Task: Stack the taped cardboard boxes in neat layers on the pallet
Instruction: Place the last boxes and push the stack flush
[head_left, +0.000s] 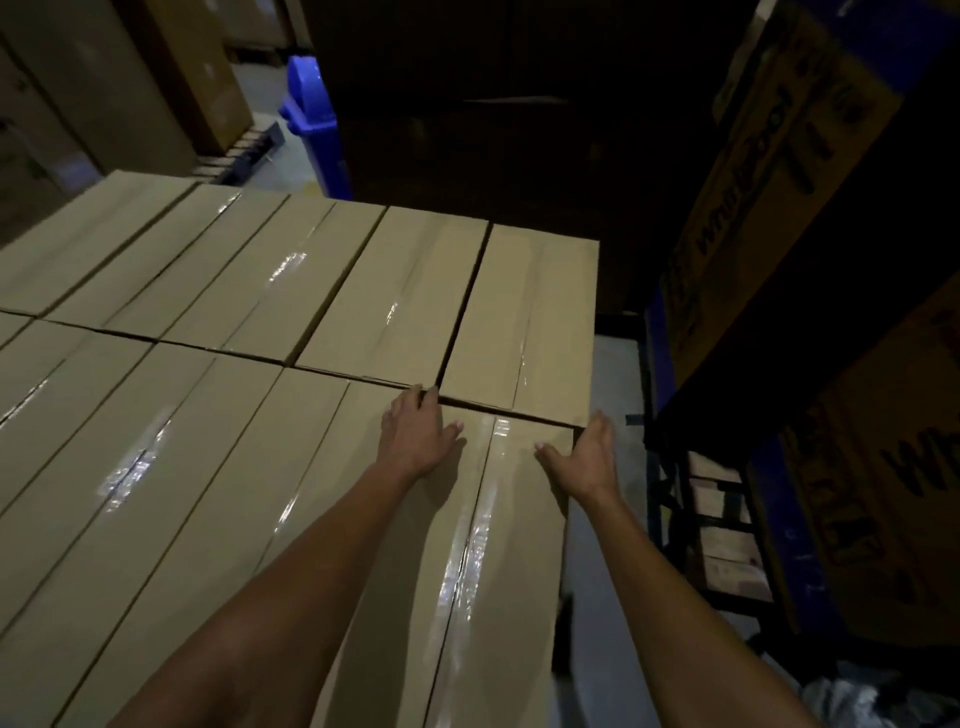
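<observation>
Hands rest flat, fingers spread, on the long tan taped cardboard box (467, 545): left hand (415, 436) at 11 o'clock, right hand (584, 457) hooking its 1 o'clock corner. Stiff, probably light; glossy tape looks slippery, so grip the edges.

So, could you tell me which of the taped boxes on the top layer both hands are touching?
The near-row box at the right-hand end: the left hand lies on its top, the right hand at its far right corner. No other box has a hand on it.

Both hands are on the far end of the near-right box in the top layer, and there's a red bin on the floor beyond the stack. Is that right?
Not quite: the bin is blue, not red, as the head view shows. The rest holds: the left hand and right hand are on the far end of the near-right box, and the bin stands beyond the stack.
</observation>
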